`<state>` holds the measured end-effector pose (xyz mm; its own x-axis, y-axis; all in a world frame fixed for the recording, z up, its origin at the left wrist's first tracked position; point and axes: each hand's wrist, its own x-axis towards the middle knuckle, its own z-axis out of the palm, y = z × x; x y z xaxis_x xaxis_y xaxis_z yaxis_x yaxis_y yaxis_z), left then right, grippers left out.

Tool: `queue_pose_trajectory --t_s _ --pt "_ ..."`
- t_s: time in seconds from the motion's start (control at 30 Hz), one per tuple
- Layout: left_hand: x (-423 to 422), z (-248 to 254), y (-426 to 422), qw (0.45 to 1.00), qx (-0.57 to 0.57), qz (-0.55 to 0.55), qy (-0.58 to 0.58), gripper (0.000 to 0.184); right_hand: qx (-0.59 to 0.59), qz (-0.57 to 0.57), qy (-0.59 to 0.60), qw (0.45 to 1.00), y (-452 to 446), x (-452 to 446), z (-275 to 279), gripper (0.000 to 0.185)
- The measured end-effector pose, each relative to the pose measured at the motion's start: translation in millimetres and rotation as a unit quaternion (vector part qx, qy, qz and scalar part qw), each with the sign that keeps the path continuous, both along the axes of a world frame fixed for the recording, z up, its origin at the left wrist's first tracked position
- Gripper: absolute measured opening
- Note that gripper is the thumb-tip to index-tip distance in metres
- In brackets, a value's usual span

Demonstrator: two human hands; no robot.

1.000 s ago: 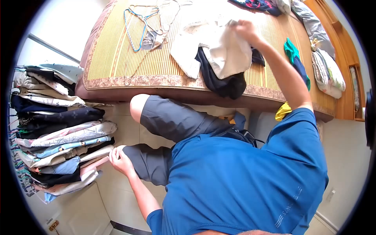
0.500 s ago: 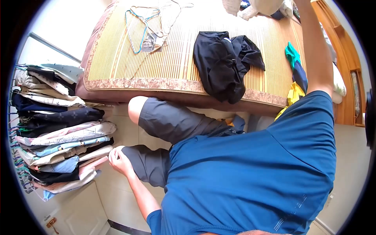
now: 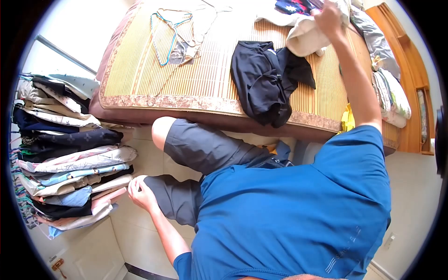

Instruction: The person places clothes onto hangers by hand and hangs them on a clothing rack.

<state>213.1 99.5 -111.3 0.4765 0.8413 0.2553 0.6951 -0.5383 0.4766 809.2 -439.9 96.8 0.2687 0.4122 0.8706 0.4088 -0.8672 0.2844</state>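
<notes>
My right hand (image 3: pixel 330 21) is closed on a white garment (image 3: pixel 305 37) above the far right of the bed, with part of the cloth hanging down toward the mat. A dark patterned garment with red and white (image 3: pixel 294 6) lies just behind it. Nearer me, a crumpled black garment (image 3: pixel 256 79) rests at the bed's edge. My left hand (image 3: pixel 143 193) is by my knee, its fingers curled in with nothing visible in them. It is close to the ends of the hanging clothes (image 3: pixel 84 140).
Blue and white wire hangers (image 3: pixel 163 37) lie on the bamboo mat (image 3: pixel 126 70). Yellow cloth (image 3: pixel 347 119) sits at the bed's right edge. Folded bedding (image 3: pixel 394 98) lies beside the wooden headboard (image 3: pixel 406 56). A white cabinet door (image 3: pixel 88 247) stands at the lower left.
My right hand has come from beyond the top edge into view, bringing the white garment lower over the bed. My left hand has hardly moved.
</notes>
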Motion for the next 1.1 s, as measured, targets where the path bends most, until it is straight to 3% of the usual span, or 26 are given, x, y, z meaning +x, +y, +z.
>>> queue_pose_trajectory --t_s 0.03,0.07,0.1,0.17,0.2,0.23,0.3,0.33,0.37,0.47,0.5,0.57,0.6,0.67,0.73,0.77,0.83,0.9,0.97,1.03,1.1 --pt "0.9 1.8 -1.3 1.0 0.001 -0.002 0.004 0.021 -0.008 0.137 0.151 0.979 5.6 -1.8 -16.6 0.032" --pt "0.7 2.8 -1.9 1.0 0.003 -0.005 0.008 0.021 0.015 0.129 0.355 0.926 17.5 -8.5 -39.6 0.036" --pt "-0.8 0.3 -0.7 1.0 0.003 -0.005 0.009 0.021 0.037 0.115 0.543 0.831 31.4 -19.0 -65.8 0.04" --pt "-6.4 -5.3 4.8 0.999 0.026 -0.027 0.014 0.021 -0.016 0.14 0.527 0.838 56.7 -42.7 -112.9 0.049" --pt "-7.0 -1.7 1.7 0.999 0.026 -0.032 0.009 0.021 -0.055 0.075 0.554 0.827 69.8 -64.1 -110.8 0.053" --pt "-7.0 1.7 -3.1 0.999 0.026 -0.034 0.003 0.021 -0.095 0.011 0.576 0.812 83.0 -79.1 -106.5 0.058" --pt "-11.2 0.9 -7.6 0.999 0.039 -0.021 -0.015 0.021 -0.051 0.02 0.636 0.769 86.4 -65.7 -123.1 0.057" --pt "-13.3 1.4 -8.9 0.998 0.059 -0.02 -0.017 0.021 -0.083 0.006 0.687 0.722 95.2 -57.4 -117.5 0.052" --pt "-15.3 1.8 -10.4 0.997 0.077 -0.021 -0.018 0.02 -0.089 0.012 0.687 0.721 102.0 -58.2 -118.2 0.052" --pt "-12.2 5.9 -18.3 0.99 0.094 -0.069 -0.078 0.02 0.197 0.071 0.757 0.618 137.2 -79.8 -114.4 0.047" --pt "1.5 18.4 -32.4 0.988 0.103 -0.056 -0.097 0.02 0.179 0.087 0.764 0.614 161.9 -97.9 -106.3 0.047" --pt "31.9 67.5 -68.6 0.989 0.062 -0.102 -0.083 0.029 0.203 0.221 0.746 0.595 219.5 -153.6 -76.8 0.042" --pt "47.2 74.7 -80.2 0.965 -0.098 -0.132 -0.202 0.04 0.157 0.294 0.725 0.602 246.6 -187.4 -64.3 0.039" --pt "63.6 85.7 -90.9 0.928 -0.202 -0.208 -0.234 0.071 0.064 0.423 0.695 0.579 293.5 -266.7 -43.9 0.029" --pt "75.3 104.1 -100.3 0.928 -0.132 -0.249 -0.244 0.083 -0.037 0.554 0.627 0.547 328.8 -324.7 -46.0 0.024" --pt "79.5 108.3 -100.4 0.93 -0.038 -0.262 -0.254 0.081 -0.086 0.623 0.564 0.534 339.8 -344.3 -56.3 0.027" --pt "66.2 102.8 -93.8 0.928 -0.045 -0.27 -0.251 0.067 -0.145 0.651 0.544 0.509 354.2 -374.5 -60.3 0.034" --pt "37.1 90.2 -76.4 0.941 -0.046 -0.245 -0.23 0.035 -0.135 0.658 0.536 0.511 356.6 -385.9 -63.9 0.042" --pt "9.1 92.9 -70.1 0.967 -0.075 -0.148 -0.196 0.034 -0.041 0.639 0.52 0.565 351.3 -384.9 -59.1 0.055" --pt "-7.9 82.1 -60.3 0.93 -0.169 -0.09 -0.312 0.028 -0.064 0.586 0.484 0.647 337.3 -368.6 -62.7 0.063" --pt "-15.9 90.1 -59.8 0.835 -0.325 0.007 -0.444 0.028 -0.066 0.474 0.487 0.73 315.2 -346.9 -72.9 0.061"
